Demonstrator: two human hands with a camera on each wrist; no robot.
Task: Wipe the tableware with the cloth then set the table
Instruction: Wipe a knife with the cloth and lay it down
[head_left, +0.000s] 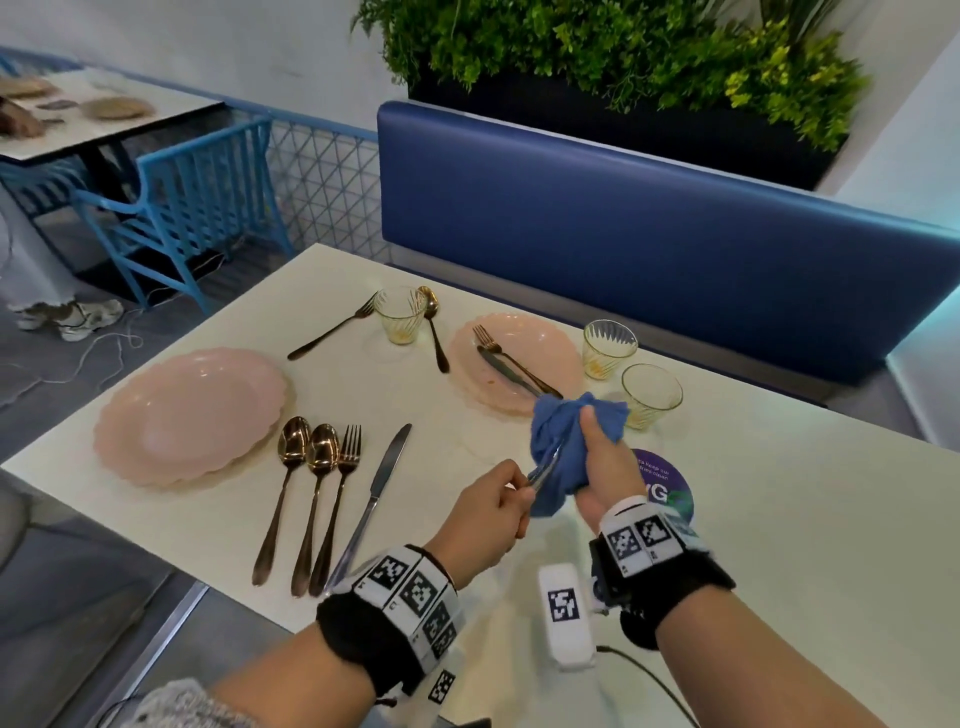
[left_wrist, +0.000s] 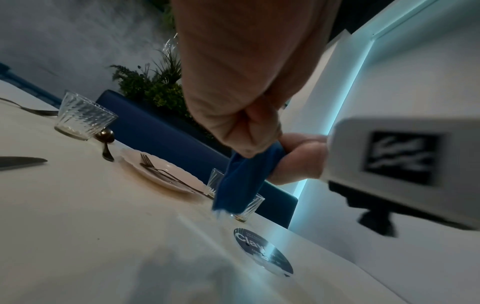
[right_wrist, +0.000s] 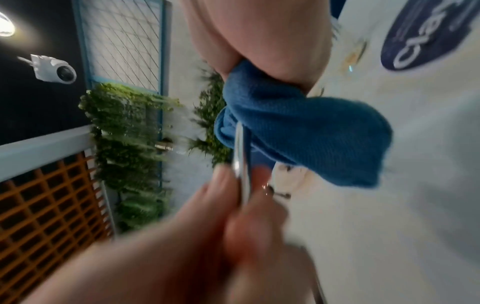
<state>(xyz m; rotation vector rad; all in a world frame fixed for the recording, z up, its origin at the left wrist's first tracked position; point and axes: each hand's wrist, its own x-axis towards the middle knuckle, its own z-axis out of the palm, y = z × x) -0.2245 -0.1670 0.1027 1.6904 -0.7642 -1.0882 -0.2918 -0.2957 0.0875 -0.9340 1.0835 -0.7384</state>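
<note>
The left hand (head_left: 488, 512) is pinching a silver utensil's handle (right_wrist: 242, 164) steady while the right hand (head_left: 602, 467) is clenching the blue cloth (head_left: 563, 447) around its far end, rubbing it above the counter (head_left: 779, 519).

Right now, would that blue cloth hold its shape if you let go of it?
Probably not. The blue cloth bunches in the right hand and its loose end droops, so it looks floppy. It likely weighs little and would slump flat on the table.

The round dark sticker (left_wrist: 262, 251) on the table reads "Clay"
</note>
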